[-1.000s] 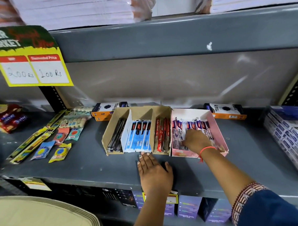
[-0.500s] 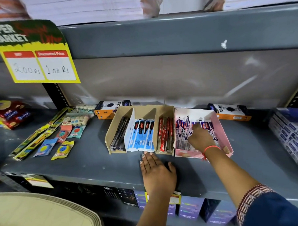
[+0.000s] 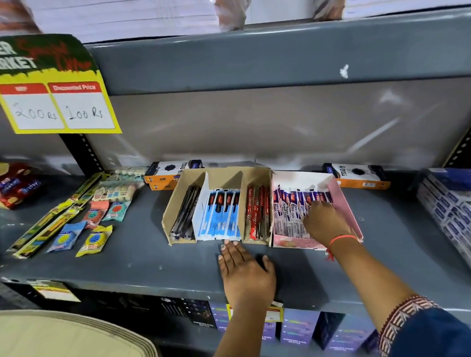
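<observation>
A pink open box (image 3: 346,208) of purple-and-white pen packets (image 3: 287,205) stands on the grey shelf (image 3: 151,263). My right hand (image 3: 324,221) reaches into it and lies on the packets at the box's right side, fingers pressing down among them. Left of it stands a brown cardboard box (image 3: 176,205) with three compartments: dark pens (image 3: 186,213), blue pen packets (image 3: 222,214) and red pen packets (image 3: 257,212). My left hand (image 3: 245,275) rests flat on the shelf just in front of the cardboard box, holding nothing.
Small sachets (image 3: 94,239) and long yellow-green packs (image 3: 50,224) lie at the left. Orange-and-black boxes (image 3: 359,177) sit behind the pen boxes. Stacked blue-and-white boxes (image 3: 454,209) fill the right end. A yellow price sign (image 3: 55,105) hangs upper left. Purple boxes (image 3: 297,328) stand on the shelf below.
My right hand has slid back and to the right over the packets in the pink box. My left hand has stayed flat on the shelf.
</observation>
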